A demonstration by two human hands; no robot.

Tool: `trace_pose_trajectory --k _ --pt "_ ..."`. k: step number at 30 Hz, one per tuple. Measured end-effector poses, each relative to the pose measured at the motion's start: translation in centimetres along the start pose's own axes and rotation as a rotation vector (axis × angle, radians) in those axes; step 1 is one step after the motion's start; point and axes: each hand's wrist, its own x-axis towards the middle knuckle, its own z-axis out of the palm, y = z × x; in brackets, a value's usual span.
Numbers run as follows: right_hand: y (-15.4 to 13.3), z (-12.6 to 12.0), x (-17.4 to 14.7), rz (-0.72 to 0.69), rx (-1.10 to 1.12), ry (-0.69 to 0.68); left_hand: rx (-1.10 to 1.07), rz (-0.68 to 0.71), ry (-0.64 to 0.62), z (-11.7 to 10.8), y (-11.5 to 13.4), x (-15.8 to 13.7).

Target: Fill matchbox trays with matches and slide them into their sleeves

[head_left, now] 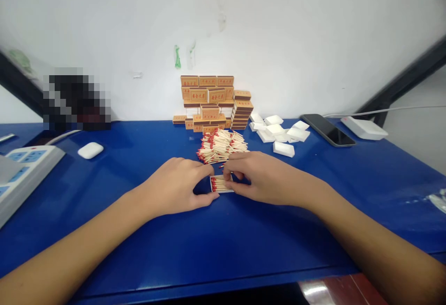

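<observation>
A small white matchbox tray (223,191) lies on the blue table, filled with red-headed matches (219,184) laid lengthwise. My left hand (177,182) steadies its left end, thumb at the near corner and forefinger at the far one. Over the right end, my right hand (265,177) has its thumb and fingers drawn together on the matches; the fingertips partly hide what they grip. Just beyond both hands is a heap of loose matches (223,146), their heads mostly pointing left and toward me.
Orange-brown matchboxes (208,82) are stacked against the white wall. Several white trays (284,149) lie right of the heap. Farther right are a phone (328,129) and a white box (364,128). A white earphone case (90,150) and a power strip (45,163) are at left.
</observation>
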Motion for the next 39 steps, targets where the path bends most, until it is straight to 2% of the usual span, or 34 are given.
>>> trace_pose_trajectory --k 9,16,29,39 --pt "0.06 0.23 0.18 0.021 0.049 -0.055 -0.013 0.001 -0.002 0.18 -0.09 -0.01" --pt "-0.05 0.25 0.30 0.056 0.063 -0.023 -0.001 0.007 -0.009 0.10 0.01 0.03" --pt "-0.05 0.18 0.26 -0.031 0.065 -0.022 -0.007 0.004 -0.014 0.14 -0.04 0.03" --pt "0.22 0.42 0.37 -0.034 0.017 0.019 0.012 0.000 -0.011 0.07 -0.03 0.11"
